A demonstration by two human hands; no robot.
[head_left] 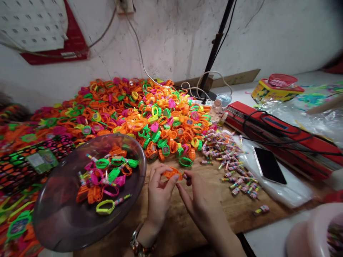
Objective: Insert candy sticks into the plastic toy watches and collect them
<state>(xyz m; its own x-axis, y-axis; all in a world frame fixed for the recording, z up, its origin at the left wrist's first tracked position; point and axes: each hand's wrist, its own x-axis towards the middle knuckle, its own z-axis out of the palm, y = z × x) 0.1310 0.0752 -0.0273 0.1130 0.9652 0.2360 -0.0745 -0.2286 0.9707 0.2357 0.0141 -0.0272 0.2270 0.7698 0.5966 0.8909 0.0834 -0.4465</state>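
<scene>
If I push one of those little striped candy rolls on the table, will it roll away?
Probably: the candy rolls look like small cylinders, apt to roll sideways on the flat wooden table. They seem light for their size. Their glossy wrappers may be slightly slippery to pinch.

Both hands (160,191) (199,200) close together, fingers (171,182) pinched, palms down.

wooden table (214,210), toy watches (139,110), candies (227,157), phone (269,165)

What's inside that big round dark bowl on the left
The bowl holds a loose heap of toy watch bands, orange, pink, green and yellow, with a few small striped candy tubes. Whatever lies beneath the heap is covered.
</scene>
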